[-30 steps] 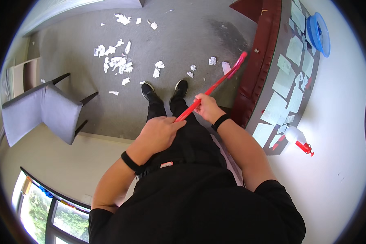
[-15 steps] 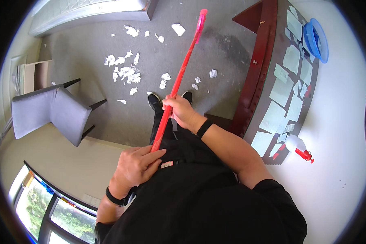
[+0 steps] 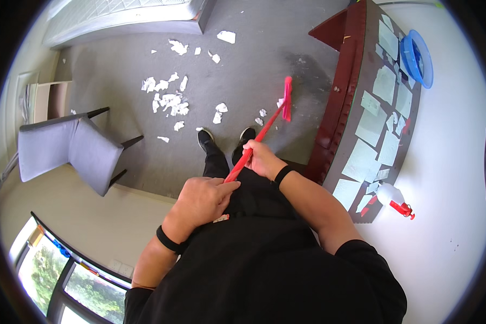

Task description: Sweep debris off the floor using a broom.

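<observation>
Both my hands hold a broom (image 3: pixel 264 131) with a red handle, slanting away to the right. My left hand (image 3: pixel 204 198) is closed around the handle's near end, close to my waist. Further along, my right hand (image 3: pixel 261 160) grips the handle, held out over my feet. The pink broom head (image 3: pixel 287 100) is low over the grey floor, right of my shoes. Beside its left edge a crumpled white paper (image 3: pixel 280 101) is partly covered. Two small paper balls (image 3: pixel 263 112) lie nearer my right shoe. A larger scatter of torn paper (image 3: pixel 171 103) lies to the left.
A grey chair (image 3: pixel 94 154) stands on the left, with a bed (image 3: pixel 129 24) at the far left. Along the right runs a dark red desk (image 3: pixel 329 127), its top bearing paper sheets (image 3: pixel 361 156), a blue basin (image 3: pixel 425 65) and a white spray bottle (image 3: pixel 389 193) with a red top.
The broom head has swung right and nearer, from far ahead to beside the crumpled paper. Both hands have shifted to the right with the handle, still gripping it.
</observation>
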`<state>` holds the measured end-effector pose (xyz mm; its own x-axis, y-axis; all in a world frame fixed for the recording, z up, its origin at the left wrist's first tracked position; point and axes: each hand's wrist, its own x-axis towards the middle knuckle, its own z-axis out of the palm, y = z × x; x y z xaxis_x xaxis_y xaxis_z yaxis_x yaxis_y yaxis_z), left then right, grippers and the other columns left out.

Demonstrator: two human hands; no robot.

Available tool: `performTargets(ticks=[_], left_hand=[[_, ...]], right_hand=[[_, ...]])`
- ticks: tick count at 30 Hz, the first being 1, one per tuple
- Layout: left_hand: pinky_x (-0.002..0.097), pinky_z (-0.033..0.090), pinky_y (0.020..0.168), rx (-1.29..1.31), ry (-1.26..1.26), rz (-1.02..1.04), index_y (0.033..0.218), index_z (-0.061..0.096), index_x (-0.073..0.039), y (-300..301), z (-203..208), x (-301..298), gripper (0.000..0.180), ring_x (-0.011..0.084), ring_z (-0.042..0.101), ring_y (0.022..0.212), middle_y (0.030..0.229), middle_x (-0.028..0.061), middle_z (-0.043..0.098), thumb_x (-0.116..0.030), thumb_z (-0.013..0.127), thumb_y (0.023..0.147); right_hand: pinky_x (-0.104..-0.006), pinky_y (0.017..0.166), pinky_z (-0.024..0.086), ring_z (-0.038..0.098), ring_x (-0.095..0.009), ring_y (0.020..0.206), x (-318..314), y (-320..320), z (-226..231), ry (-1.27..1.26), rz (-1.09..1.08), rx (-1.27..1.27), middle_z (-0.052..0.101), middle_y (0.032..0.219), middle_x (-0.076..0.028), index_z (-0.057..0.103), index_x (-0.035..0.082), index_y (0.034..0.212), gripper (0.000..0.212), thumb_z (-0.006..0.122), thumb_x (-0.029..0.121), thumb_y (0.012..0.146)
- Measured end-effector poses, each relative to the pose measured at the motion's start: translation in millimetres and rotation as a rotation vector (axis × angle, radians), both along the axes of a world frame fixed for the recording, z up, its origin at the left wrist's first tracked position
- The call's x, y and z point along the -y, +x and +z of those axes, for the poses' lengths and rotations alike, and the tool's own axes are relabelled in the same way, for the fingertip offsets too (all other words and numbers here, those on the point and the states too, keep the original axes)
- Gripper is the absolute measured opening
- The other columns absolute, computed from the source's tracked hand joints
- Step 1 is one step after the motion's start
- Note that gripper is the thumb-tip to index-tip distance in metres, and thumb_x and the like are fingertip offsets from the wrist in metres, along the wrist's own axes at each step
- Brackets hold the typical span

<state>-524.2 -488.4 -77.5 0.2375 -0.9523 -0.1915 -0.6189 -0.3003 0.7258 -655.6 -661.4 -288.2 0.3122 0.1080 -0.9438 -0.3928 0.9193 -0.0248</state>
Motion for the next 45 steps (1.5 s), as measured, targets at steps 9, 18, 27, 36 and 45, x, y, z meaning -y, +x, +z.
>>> performTargets(ticks=[9, 18, 27, 36, 45], left_hand=[[0.0381, 0.049, 0.052, 0.012, 0.027, 0.064, 0.102, 0.076, -0.010, 4, 80, -33, 0.026, 0.0263, 0.064, 0.059, 0.079, 0.0067, 0.070, -0.005, 0.077, 0.076], [0.0349, 0.048, 0.050, 0.000, 0.007, 0.187, 0.090, 0.078, -0.007, 0, 123, -42, 0.021, 0.0238, 0.062, 0.052, 0.067, 0.0069, 0.068, -0.002, 0.074, 0.070], [0.0362, 0.051, 0.053, 0.040, -0.048, 0.166, 0.091, 0.076, -0.007, -13, 86, -17, 0.018, 0.0265, 0.066, 0.057, 0.070, 0.0081, 0.070, -0.004, 0.074, 0.074], [0.0352, 0.054, 0.057, 0.167, -0.049, 0.051, 0.098, 0.076, -0.010, -20, 82, -18, 0.026, 0.0258, 0.068, 0.064, 0.085, 0.0075, 0.074, -0.004, 0.074, 0.073], [0.0354, 0.054, 0.059, -0.011, -0.042, 0.193, 0.095, 0.077, -0.008, -20, 79, -22, 0.017, 0.0266, 0.067, 0.062, 0.083, 0.0098, 0.075, -0.007, 0.077, 0.077]], right_hand=[[-0.0363, 0.082, 0.049, 0.061, -0.017, 0.085, -27, 50, 69, 0.179, -0.030, 0.403, 0.064, 0.091, -0.003, 0.060, 0.015, 0.093, 0.008, 0.068, 0.018, 0.092], [-0.0313, 0.066, 0.050, 0.060, -0.015, 0.067, -16, 34, 69, 0.147, 0.036, 0.180, 0.070, 0.088, -0.007, 0.060, 0.012, 0.093, 0.016, 0.066, 0.027, 0.097], [-0.0339, 0.065, 0.051, 0.062, -0.016, 0.070, -22, 4, 14, 0.092, 0.129, 0.075, 0.068, 0.085, -0.006, 0.061, 0.012, 0.093, 0.014, 0.065, 0.024, 0.096], [-0.0343, 0.077, 0.049, 0.066, -0.021, 0.085, 8, -2, 11, 0.075, -0.145, 0.359, 0.070, 0.093, -0.008, 0.060, 0.013, 0.096, 0.019, 0.065, 0.032, 0.097], [-0.0330, 0.063, 0.053, 0.060, -0.015, 0.063, 4, -22, 35, 0.024, 0.003, 0.036, 0.068, 0.085, -0.007, 0.060, 0.011, 0.093, 0.017, 0.066, 0.027, 0.094]])
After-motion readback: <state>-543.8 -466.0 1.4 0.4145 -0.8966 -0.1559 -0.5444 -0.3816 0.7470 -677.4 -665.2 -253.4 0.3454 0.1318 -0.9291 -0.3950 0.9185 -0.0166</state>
